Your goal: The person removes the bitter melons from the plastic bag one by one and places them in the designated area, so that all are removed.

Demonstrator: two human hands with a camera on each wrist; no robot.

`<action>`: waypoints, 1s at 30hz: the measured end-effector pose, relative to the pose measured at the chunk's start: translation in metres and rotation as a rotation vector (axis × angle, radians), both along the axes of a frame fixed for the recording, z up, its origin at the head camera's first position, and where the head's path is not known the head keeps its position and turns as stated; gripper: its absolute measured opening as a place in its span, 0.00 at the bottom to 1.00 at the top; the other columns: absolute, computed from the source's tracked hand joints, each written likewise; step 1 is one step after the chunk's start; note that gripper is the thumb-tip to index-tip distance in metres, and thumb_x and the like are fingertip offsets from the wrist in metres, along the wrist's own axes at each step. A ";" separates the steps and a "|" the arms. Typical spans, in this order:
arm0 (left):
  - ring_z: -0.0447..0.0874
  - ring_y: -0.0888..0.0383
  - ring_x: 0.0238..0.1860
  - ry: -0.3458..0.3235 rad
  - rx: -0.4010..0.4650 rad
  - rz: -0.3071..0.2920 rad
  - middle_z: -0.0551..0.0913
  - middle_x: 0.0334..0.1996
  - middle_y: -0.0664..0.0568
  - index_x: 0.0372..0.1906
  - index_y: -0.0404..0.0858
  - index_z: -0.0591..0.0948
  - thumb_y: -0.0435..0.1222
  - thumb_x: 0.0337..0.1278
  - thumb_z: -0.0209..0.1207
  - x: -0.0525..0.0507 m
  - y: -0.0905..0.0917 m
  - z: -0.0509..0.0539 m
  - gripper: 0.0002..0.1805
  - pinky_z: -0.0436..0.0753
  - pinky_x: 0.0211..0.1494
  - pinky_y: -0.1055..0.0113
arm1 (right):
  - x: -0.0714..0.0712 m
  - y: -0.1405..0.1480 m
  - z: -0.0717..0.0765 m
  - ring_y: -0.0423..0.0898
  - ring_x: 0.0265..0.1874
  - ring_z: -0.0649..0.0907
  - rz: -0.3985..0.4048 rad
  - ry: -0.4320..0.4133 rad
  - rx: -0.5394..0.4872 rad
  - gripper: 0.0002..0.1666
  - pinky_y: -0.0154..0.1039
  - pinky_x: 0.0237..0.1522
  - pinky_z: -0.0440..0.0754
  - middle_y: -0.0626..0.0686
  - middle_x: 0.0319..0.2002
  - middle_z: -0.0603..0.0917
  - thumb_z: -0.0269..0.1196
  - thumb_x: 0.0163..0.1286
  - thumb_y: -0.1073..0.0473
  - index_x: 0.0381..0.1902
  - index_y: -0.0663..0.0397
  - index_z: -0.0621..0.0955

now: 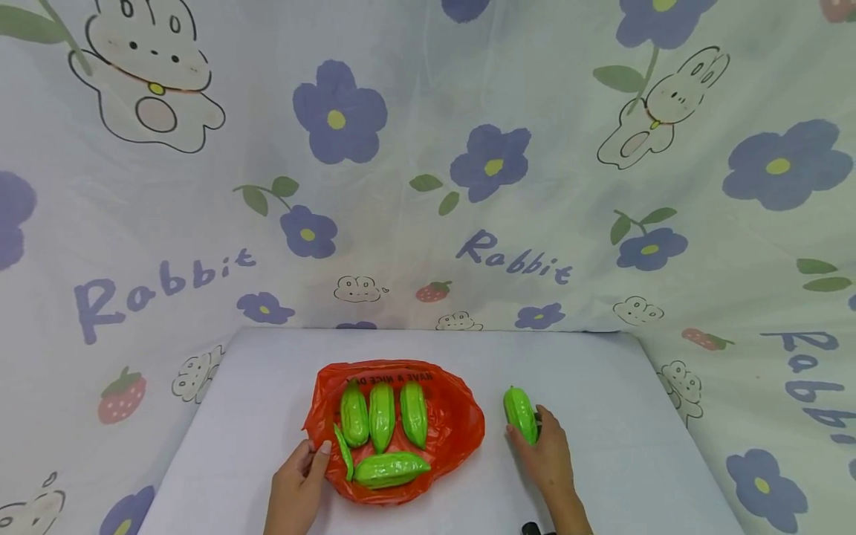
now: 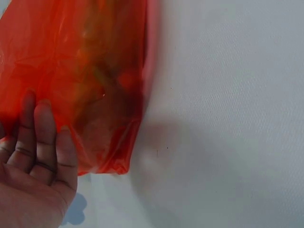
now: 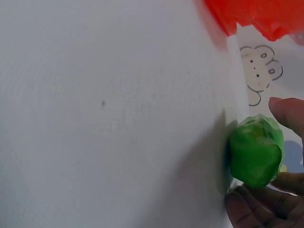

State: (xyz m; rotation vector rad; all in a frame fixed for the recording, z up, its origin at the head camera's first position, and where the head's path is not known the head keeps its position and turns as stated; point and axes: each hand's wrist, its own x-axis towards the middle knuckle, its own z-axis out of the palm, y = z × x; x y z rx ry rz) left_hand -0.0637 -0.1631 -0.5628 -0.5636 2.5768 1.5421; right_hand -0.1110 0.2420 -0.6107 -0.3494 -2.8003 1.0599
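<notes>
A red plastic bag (image 1: 461, 416) lies spread open on the table, its rim turned up. Several ridged green gourds (image 1: 382, 416), glossy and pointed, lie inside with a slim green piece (image 1: 344, 452) at the left. My left hand (image 1: 301, 479) pinches the bag's near-left edge; in the left wrist view its fingers (image 2: 46, 137) lie against the outside of the red film. Right of the bag, another green gourd (image 1: 520, 414) rests on the table. My right hand (image 1: 545, 449) straddles it, with a small gap between thumb and gourd in the right wrist view; the fingers (image 3: 251, 206) are beside its lower side.
The white table (image 1: 622, 416) is bordered at the back by a hanging cloth (image 1: 401, 245) printed with rabbits and flowers. A small black object (image 1: 531, 528) shows at the bottom edge near my right wrist.
</notes>
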 end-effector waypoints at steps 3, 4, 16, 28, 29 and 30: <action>0.73 0.56 0.32 -0.009 -0.004 0.003 0.79 0.29 0.52 0.44 0.36 0.76 0.56 0.80 0.51 0.000 0.000 0.001 0.25 0.74 0.31 0.68 | 0.001 0.001 0.002 0.61 0.50 0.83 -0.001 0.013 0.017 0.46 0.58 0.50 0.81 0.69 0.57 0.81 0.74 0.68 0.48 0.69 0.74 0.70; 0.73 0.56 0.32 -0.008 -0.005 0.002 0.80 0.29 0.52 0.44 0.36 0.77 0.56 0.80 0.51 0.000 0.000 0.001 0.25 0.74 0.31 0.68 | 0.001 0.002 0.002 0.61 0.51 0.82 -0.002 0.016 0.022 0.45 0.59 0.51 0.81 0.69 0.58 0.81 0.74 0.68 0.48 0.69 0.74 0.70; 0.74 0.56 0.33 -0.007 0.003 0.010 0.80 0.30 0.52 0.44 0.36 0.77 0.55 0.81 0.51 0.000 0.002 0.004 0.23 0.75 0.32 0.68 | 0.003 0.002 0.009 0.66 0.60 0.80 0.002 -0.003 0.012 0.47 0.62 0.58 0.78 0.70 0.64 0.77 0.74 0.68 0.47 0.72 0.71 0.68; 0.77 0.55 0.35 0.009 0.017 0.009 0.85 0.36 0.51 0.47 0.36 0.79 0.55 0.80 0.52 0.001 0.001 0.002 0.24 0.77 0.34 0.68 | 0.008 -0.024 0.051 0.63 0.60 0.80 0.058 0.170 -0.083 0.37 0.64 0.58 0.80 0.65 0.63 0.79 0.72 0.71 0.53 0.71 0.63 0.73; 0.78 0.55 0.37 0.008 0.021 0.009 0.87 0.38 0.50 0.49 0.36 0.80 0.54 0.81 0.52 0.001 0.001 0.002 0.24 0.78 0.35 0.68 | 0.009 -0.027 0.054 0.62 0.59 0.81 0.069 0.192 -0.089 0.37 0.63 0.56 0.81 0.64 0.62 0.80 0.72 0.71 0.53 0.70 0.63 0.73; 0.79 0.55 0.39 0.008 0.023 0.010 0.88 0.41 0.50 0.51 0.36 0.80 0.54 0.81 0.52 0.001 0.001 0.001 0.23 0.79 0.37 0.68 | 0.009 -0.029 0.058 0.62 0.58 0.81 0.079 0.210 -0.094 0.36 0.63 0.55 0.81 0.64 0.62 0.81 0.73 0.71 0.53 0.70 0.62 0.74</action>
